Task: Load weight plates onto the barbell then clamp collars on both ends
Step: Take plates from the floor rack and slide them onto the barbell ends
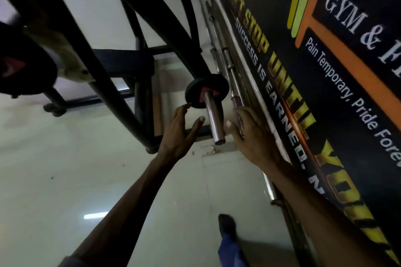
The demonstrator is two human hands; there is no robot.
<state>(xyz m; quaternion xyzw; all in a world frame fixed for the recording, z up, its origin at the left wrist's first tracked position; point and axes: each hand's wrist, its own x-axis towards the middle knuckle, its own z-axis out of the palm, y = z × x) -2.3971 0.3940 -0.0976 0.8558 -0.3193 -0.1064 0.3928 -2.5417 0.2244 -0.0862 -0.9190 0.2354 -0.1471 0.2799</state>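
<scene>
The steel barbell sleeve (pixel 213 118) points toward me in the middle of the view. A small black weight plate (pixel 195 91) with a red mark sits on it, pushed far up the sleeve. My left hand (pixel 181 131) is open just left of the sleeve, fingertips close to the plate's lower rim. My right hand (pixel 249 134) is open on the right of the sleeve, fingers spread, holding nothing. Another black plate (pixel 21 65) with a red mark is blurred at the left edge. No collar shows.
A black steel rack frame (pixel 121 54) fills the upper left. Several spare bars (pixel 223 50) lie along the base of a dark wall banner (pixel 303 60) on the right. My foot (pixel 227 226) stands on the pale glossy floor (pixel 65 169).
</scene>
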